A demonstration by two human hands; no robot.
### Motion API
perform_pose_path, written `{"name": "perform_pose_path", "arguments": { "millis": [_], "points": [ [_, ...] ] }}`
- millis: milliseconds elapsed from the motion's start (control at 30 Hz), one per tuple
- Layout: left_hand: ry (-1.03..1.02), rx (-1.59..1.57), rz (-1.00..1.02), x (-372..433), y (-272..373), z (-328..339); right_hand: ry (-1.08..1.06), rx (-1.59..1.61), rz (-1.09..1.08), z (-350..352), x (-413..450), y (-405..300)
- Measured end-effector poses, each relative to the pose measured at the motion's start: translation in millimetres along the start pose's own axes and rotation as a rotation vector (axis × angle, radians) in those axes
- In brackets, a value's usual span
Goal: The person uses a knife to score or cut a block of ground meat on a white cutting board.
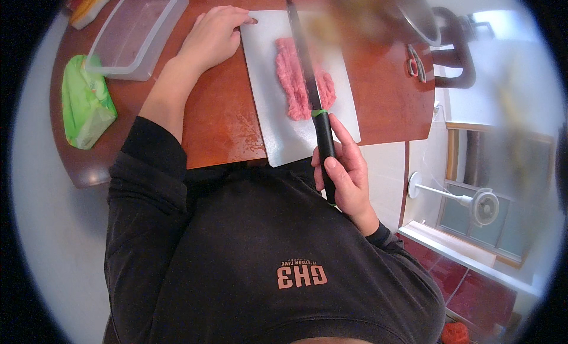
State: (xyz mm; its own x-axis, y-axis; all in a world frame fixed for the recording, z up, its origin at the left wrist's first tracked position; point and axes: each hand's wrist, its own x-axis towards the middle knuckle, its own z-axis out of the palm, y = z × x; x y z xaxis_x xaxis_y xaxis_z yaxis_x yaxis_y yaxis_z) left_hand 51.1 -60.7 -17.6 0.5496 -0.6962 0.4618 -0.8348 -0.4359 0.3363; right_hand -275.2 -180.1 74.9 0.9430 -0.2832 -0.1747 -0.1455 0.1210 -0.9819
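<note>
A white cutting board (288, 142) lies on the table before me, its near end at the table's edge. On it is a flattened mass of pink minced meat (290, 84). My left hand (217, 35) holds the board's far left corner, with fingertips by the hole there. In my right hand (348, 171) is a long kitchen knife (306, 62) with a black and green handle. Its thumb lies on the handle and the index finger extends alongside. The blade points away from me over the meat; whether it touches the meat I cannot tell.
To the left stand a clear plastic container (128, 38) and a green tissue pack (88, 104) on the brown table (222, 122). Scissors (416, 64) lie at the right, near a metal bowl or pan (419, 15), partly blurred. A chair (457, 69) stands beyond the table's right edge.
</note>
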Motion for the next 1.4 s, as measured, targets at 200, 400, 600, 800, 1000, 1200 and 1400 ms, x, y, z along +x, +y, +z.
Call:
{"name": "perform_pose_path", "arguments": {
  "millis": [200, 400, 600, 800, 1000, 1200, 1400],
  "points": [
    [0.002, -0.016, -0.004, -3.2, -4.8, 2.0, 0.002, -0.008, 0.043, -0.5, -0.2, 9.9],
    [-0.084, 0.012, -0.096, -4.5, 2.3, -2.2, 0.019, -0.017, 0.017, -0.9, -5.5, 13.7],
    [-0.112, 0.043, -0.119, -6.2, 2.3, -3.5, 0.015, 0.103, 0.188, -3.6, -2.5, 3.9],
    [-0.135, 0.070, -0.121, -3.7, 2.6, -2.8, -0.040, 0.055, 0.244, -6.3, 3.0, 8.2],
    [-0.132, 0.075, -0.113, -5.8, -0.2, 0.4, -0.027, 0.040, 0.145, -2.9, -1.0, -1.6],
    [-0.139, 0.058, -0.146, -5.2, 1.6, -1.4, -0.079, 0.110, 0.108, -10.2, 7.3, -10.2],
    [-0.178, 0.060, -0.153, -4.9, 6.4, -1.8, -0.066, 0.046, 0.195, -12.3, 11.9, -2.4]
  ]
}}
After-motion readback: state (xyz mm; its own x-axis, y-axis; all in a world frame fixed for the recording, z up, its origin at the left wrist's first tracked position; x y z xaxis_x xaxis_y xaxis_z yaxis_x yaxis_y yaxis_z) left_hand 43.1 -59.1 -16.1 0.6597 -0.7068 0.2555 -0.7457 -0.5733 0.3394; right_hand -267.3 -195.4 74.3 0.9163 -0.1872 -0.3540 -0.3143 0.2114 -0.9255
